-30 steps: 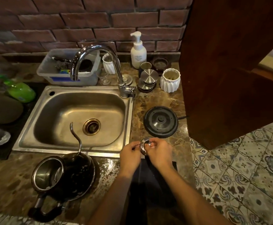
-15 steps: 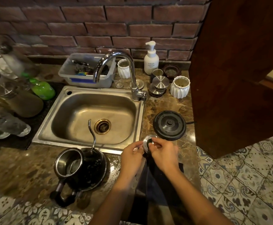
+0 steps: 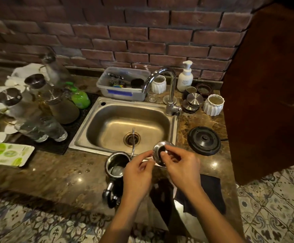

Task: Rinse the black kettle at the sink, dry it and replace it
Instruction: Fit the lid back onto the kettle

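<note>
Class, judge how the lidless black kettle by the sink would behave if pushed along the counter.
The kettle looks like rigid metal, likely stiff. Droplets on the counter suggest it may slide readily. Its handle probably makes it swivel if pushed off-centre.

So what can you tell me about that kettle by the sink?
The kettle is black outside and shiny steel inside. Its lid is off, held just to its right by the left hand and right hand, so the round mouth is open. A thin curved spout rises over the sink edge, and a black looped handle points toward the person. It stands on the brown stone counter. The left hand hides part of its body; contact is unclear.
</note>
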### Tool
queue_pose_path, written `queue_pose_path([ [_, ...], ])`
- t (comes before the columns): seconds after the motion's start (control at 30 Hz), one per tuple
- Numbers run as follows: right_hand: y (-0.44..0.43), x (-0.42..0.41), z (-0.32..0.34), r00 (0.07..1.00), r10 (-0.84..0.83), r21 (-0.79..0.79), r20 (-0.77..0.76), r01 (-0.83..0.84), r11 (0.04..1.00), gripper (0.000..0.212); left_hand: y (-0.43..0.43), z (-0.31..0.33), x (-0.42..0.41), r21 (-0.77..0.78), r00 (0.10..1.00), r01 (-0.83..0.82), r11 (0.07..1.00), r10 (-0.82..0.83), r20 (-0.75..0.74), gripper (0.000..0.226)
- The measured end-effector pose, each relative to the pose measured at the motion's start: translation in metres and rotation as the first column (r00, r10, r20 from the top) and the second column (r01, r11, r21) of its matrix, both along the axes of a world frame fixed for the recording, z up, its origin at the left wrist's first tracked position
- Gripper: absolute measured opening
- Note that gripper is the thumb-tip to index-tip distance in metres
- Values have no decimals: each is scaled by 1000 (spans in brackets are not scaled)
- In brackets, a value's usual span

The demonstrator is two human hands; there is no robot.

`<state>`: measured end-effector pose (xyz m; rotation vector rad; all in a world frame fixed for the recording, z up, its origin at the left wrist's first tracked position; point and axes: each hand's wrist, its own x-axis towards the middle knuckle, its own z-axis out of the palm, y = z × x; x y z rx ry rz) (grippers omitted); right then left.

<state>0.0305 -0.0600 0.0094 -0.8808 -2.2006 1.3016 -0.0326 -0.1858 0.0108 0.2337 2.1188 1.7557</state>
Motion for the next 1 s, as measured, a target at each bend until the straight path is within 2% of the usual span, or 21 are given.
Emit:
queue_pose_path([
  [0.17,-46,-21,15,1000,4,-40,5,-4,999,27,-53,11,-20,14,999,-17,1000,17,-29,29],
  [0.4,-99,-48,16,998,39,-5,56,-39,999,27,-107,7,-44,23,999,-25,999,24,41,39],
  [0.53,-118,-62,9,993,61,16,101,-63,998,28,-126,-9,-59,-6,998,-34,999,34,61,30],
  [0.63,-128,-68,4,988,54,35,142,-60,998,30,-134,-16,-65,-46,998,-7,999,10,65,24],
  [1.0,-133,-77,2,977,32,40,212,-41,998,28,-139,-21,-69,-162,992,123,979,-127,-19,26],
])
